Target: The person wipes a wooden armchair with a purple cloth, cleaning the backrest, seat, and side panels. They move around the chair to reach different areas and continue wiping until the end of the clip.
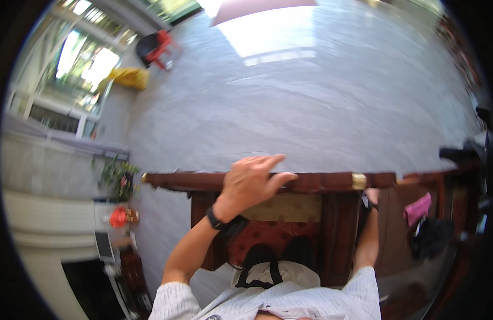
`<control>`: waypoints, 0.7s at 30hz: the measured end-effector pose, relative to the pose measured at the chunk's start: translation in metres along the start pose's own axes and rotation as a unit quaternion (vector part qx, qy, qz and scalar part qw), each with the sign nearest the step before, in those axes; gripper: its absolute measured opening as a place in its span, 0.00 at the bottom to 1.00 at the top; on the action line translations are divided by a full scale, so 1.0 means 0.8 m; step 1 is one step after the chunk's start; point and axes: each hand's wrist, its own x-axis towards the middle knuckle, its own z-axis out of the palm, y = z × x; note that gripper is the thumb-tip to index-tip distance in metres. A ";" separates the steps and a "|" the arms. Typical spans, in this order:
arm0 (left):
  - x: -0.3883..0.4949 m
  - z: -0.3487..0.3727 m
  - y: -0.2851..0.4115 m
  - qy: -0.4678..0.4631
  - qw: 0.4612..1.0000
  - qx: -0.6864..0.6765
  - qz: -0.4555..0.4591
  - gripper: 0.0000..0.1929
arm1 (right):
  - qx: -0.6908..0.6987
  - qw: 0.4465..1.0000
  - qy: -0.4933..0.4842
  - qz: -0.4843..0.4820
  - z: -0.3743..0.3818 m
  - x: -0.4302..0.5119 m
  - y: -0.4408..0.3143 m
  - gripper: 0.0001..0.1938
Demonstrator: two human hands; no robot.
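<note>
My left hand is over the dark reddish-brown wooden top edge of a piece of furniture with brass fittings. Its thumb stands apart from the fingers and nothing is in it; whether the palm touches the wood is unclear. A black band circles that wrist. At the right end, below the brass fitting, my right hand is small and partly hidden beside the wooden side. What it touches does not show. Between the sides lies a red and yellow patterned surface, in front of my legs.
On the right, a pink item and a black bag-like item rest on a brown seat-like surface. A potted plant stands left. Farther off are a red stool and a yellow cloth or bag on the grey floor.
</note>
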 end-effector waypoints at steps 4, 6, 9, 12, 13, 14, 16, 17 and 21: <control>-0.008 0.003 -0.007 -0.010 1.000 -0.008 0.007 0.32 | -0.048 0.999 0.015 -0.017 -0.028 -0.037 0.007 0.14; -0.013 0.005 -0.011 0.004 1.000 -0.015 0.014 0.32 | -0.017 0.998 -0.032 -0.058 -0.042 -0.075 -0.013 0.16; -0.018 0.010 -0.015 -0.009 1.000 -0.013 0.014 0.31 | 0.110 0.975 -0.022 -0.192 0.004 -0.165 -0.079 0.15; -0.026 0.019 -0.016 0.085 0.994 -0.030 0.058 0.31 | 0.229 0.930 -0.121 -0.261 0.075 -0.276 -0.163 0.19; -0.030 0.023 -0.017 0.103 0.990 -0.042 0.082 0.27 | 0.262 0.926 -0.163 -0.218 0.094 -0.307 -0.192 0.21; -0.039 0.031 -0.018 0.170 0.975 -0.068 0.127 0.26 | 0.294 0.918 -0.203 -0.173 0.106 -0.333 -0.221 0.22; -0.062 0.048 -0.025 0.296 0.924 -0.114 0.215 0.25 | 0.181 0.946 -0.245 -0.108 0.112 -0.361 -0.282 0.18; -0.084 0.058 -0.030 0.299 0.915 -0.118 0.246 0.25 | 0.224 0.935 -0.250 -0.115 0.110 -0.372 -0.314 0.17; -0.223 0.099 -0.062 0.273 0.932 -0.140 0.194 0.30 | 0.314 0.891 -0.290 -0.153 0.076 -0.420 -0.442 0.15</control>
